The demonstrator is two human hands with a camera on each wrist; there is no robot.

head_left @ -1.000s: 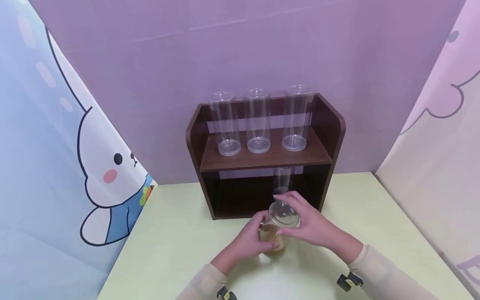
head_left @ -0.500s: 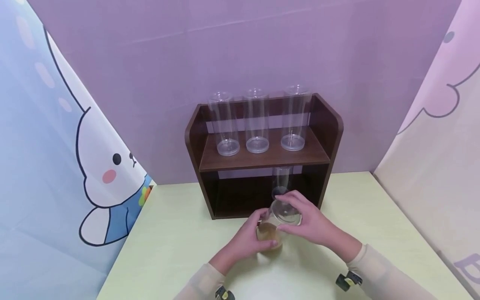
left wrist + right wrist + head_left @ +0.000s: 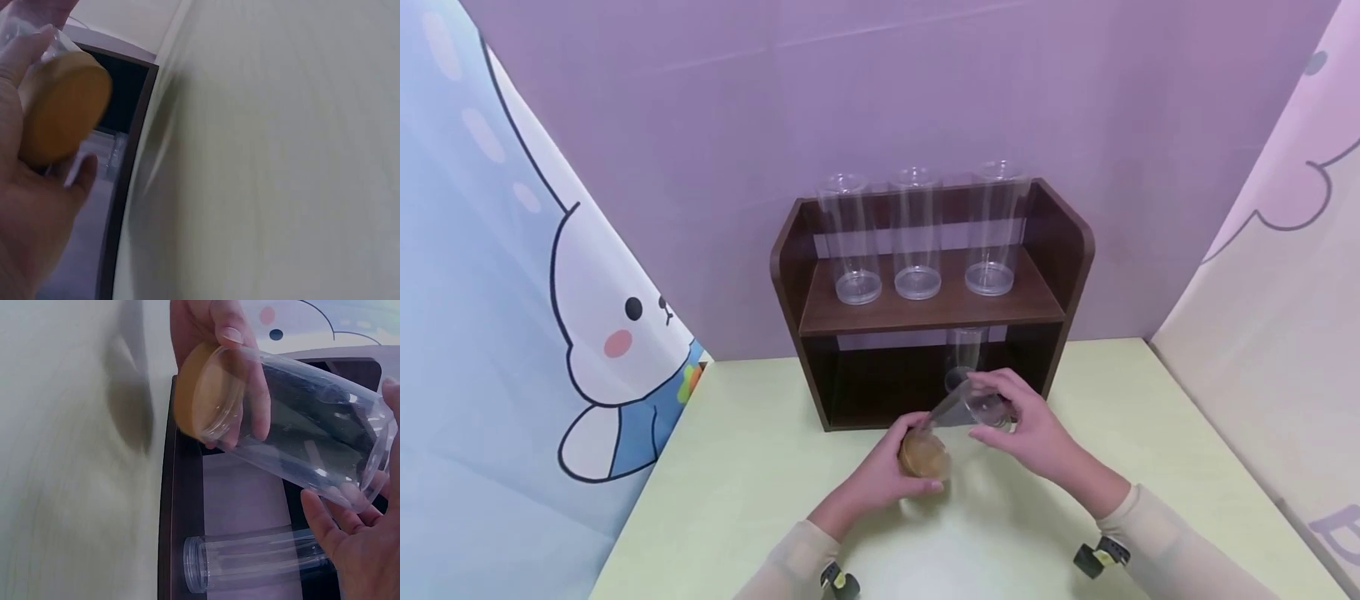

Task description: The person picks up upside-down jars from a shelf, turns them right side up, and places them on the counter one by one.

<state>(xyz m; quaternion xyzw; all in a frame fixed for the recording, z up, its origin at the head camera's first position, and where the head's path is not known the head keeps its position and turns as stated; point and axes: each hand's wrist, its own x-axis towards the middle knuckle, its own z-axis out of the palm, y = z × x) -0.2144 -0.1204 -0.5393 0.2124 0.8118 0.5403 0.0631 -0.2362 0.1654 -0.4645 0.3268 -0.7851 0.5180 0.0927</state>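
A clear plastic jar [image 3: 953,410] with a tan lid [image 3: 923,455] is held tilted in front of the shelf, lid end toward the lower left. My left hand [image 3: 880,477] grips the lid end; in the left wrist view the flat face of the lid [image 3: 67,112] points out past the thumb. At the other end, my right hand [image 3: 1037,429] holds the jar's base between thumb and fingers. The right wrist view shows the jar [image 3: 306,422] see-through along its length, with the left fingers behind its neck.
A dark brown two-tier shelf [image 3: 932,317] stands behind the hands. Three tall clear containers [image 3: 917,242] stand on its upper tier, and another clear container [image 3: 966,354] on the lower one. Pale table [image 3: 760,467] lies beneath, with purple cloth [image 3: 700,167] behind.
The jar has tipped over further, its lid end swinging left and its base shifting right and slightly up. Both hands still hold it and have spread a little apart.
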